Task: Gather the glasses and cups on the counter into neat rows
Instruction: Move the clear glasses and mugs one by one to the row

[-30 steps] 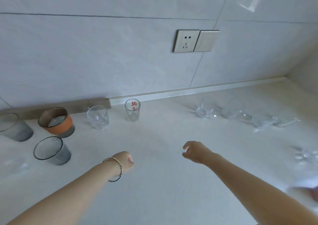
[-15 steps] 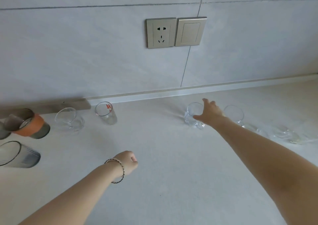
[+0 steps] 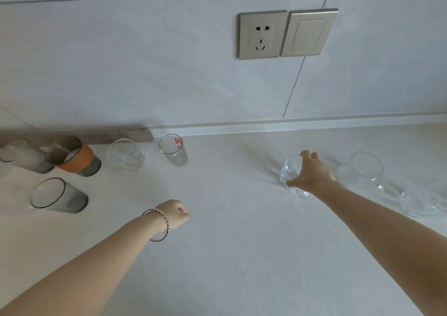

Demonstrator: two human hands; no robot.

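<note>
My right hand point(image 3: 308, 174) is wrapped around a small clear glass point(image 3: 289, 170) on the pale counter point(image 3: 242, 255), right of centre. Just right of it stands a clear glass mug point(image 3: 365, 170), and another clear glass point(image 3: 418, 204) lies near the right edge. At the left, along the wall, stand a frosted grey glass point(image 3: 23, 156), an orange-banded cup point(image 3: 73, 157), a clear tumbler point(image 3: 125, 154) and a clear glass with red print point(image 3: 174, 150). A smoky grey glass point(image 3: 56, 196) sits in front of them. My left hand point(image 3: 173, 213), loosely fisted with a bracelet on the wrist, hovers over the counter holding nothing.
A tiled wall rises behind the counter with a socket point(image 3: 262, 35) and a switch point(image 3: 308, 32). A grey strip point(image 3: 96, 134) runs along the wall base at the left.
My right hand reached forward to the small clear glass and has closed its fingers around it. The view swung left. My left hand stayed about where it was.
</note>
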